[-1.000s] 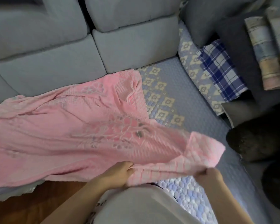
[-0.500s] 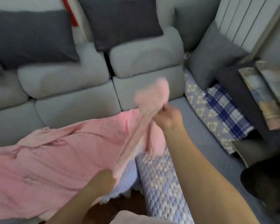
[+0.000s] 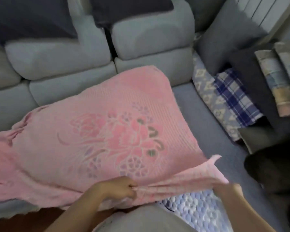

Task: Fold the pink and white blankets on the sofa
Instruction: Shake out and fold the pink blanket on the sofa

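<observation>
A pink blanket (image 3: 94,131) with a woven flower pattern lies spread across the grey sofa (image 3: 60,57) seat, its left part bunched in folds. My left hand (image 3: 117,186) pinches its near edge at the middle. My right hand (image 3: 228,190) grips the same edge further right, under a raised flap of the near right corner. The stretch of edge between my hands is gathered and taut. No white blanket can be made out; a pale quilted cover (image 3: 196,210) shows below the pink edge.
Dark cushions lean on the sofa back. On the right section lie a blue patterned cloth (image 3: 206,91), a blue plaid cloth (image 3: 236,97), a grey pillow (image 3: 228,39) and striped folded cloths (image 3: 278,81). A dark furry shape (image 3: 274,166) sits at the right edge. Wooden floor shows bottom left.
My right hand, which had lifted the blanket's corner high, has come back down to the near edge. The blanket now lies flatter and wider, with the flower pattern facing up.
</observation>
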A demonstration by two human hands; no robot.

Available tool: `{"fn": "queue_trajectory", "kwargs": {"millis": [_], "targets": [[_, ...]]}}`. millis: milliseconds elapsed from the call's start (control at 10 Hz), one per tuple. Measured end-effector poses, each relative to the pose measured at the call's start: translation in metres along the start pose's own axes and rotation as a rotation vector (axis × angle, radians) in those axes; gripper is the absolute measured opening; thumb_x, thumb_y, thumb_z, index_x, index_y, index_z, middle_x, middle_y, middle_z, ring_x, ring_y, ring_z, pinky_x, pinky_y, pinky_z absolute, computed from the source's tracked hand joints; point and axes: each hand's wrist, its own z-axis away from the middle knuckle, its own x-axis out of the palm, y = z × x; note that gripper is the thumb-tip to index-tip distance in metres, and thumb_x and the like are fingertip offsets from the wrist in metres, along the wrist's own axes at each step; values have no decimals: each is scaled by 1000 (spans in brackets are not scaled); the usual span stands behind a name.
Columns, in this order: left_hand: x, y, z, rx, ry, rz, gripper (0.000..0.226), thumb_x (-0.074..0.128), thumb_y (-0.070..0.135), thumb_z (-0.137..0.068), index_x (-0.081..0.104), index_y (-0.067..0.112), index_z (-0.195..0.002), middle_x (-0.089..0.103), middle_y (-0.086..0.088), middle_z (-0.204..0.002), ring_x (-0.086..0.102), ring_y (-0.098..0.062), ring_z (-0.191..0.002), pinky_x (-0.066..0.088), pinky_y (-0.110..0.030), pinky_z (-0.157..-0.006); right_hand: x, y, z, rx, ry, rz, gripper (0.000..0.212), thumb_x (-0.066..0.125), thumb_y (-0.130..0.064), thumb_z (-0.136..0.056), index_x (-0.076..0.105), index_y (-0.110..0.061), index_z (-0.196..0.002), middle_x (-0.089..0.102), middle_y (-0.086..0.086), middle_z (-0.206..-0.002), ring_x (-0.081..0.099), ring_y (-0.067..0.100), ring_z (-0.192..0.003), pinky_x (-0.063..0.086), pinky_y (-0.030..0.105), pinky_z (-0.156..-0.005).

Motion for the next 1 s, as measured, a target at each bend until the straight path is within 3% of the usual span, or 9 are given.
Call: {"fn": "queue_trajectory", "kwargs": {"millis": [100,200,300,400,500,600,700,800,1000], "targets": [[22,9,-14,19,13,7,13,60,28,-80,59,16,-77,50,4,-70,46,-10,-67,30,-31,-61,-27,12,13,-61,-5,56,29,92,-20,-57,69,-12,-73,67,-1,-53,60,27,-59,55,39,-63],[37,18,-24,29,26,17,11,58,26,-80,60,17,-74,55,1,-66,48,-9,-62,30,-31,-57,-33,20,-4,-4,123,-75,9,77,-10,-75,69,-9,-77,63,6,-62,55,23,-58,51,27,-65],[46,18,-30,15,64,17,12,56,27,-83,62,19,-77,61,1,-70,54,-8,-65,36,-28,-58,-31,7,-11,106,151,-434,24,75,-10,-76,72,-3,-99,60,5,-75,51,18,-61,44,23,-60],[46,10,-33,0,133,24,15,56,29,-88,59,25,-74,59,5,-72,52,-7,-68,38,-24,-61,-20,-13,-18,170,264,-655,62,65,-50,-82,59,-9,-129,61,8,-108,59,25,-89,49,35,-81],[47,9,-26,13,143,42,22,54,43,-86,56,26,-71,49,8,-65,44,-5,-62,36,-26,-59,2,-21,-14,122,199,-294,94,64,-67,-78,33,-8,-143,51,17,-133,56,38,-115,46,48,-92],[53,14,-17,36,167,50,38,55,59,-79,61,21,-75,49,10,-64,41,-1,-59,36,-24,-57,23,2,-9,-12,62,301,111,71,-70,-73,11,-20,-153,34,23,-144,52,46,-120,50,53,-90],[53,11,-13,64,180,105,17,71,42,-83,69,26,-80,63,15,-70,53,2,-60,40,-18,-57,31,35,-16,-86,75,763,96,69,-66,-75,18,-33,-150,26,14,-142,41,40,-129,44,51,-98],[52,6,-13,81,110,145,7,74,31,-80,69,27,-83,66,15,-76,54,5,-65,43,-22,-65,45,59,-13,-167,46,944,55,57,-31,-85,47,-29,-139,21,12,-153,18,39,-142,22,53,-114],[71,6,-24,25,-37,128,21,70,44,-81,66,36,-100,65,26,-93,59,6,-84,47,-20,-77,119,89,-13,-108,-397,719,35,49,-3,-98,59,-2,-131,60,8,-128,57,26,-118,51,33,-97]]}}
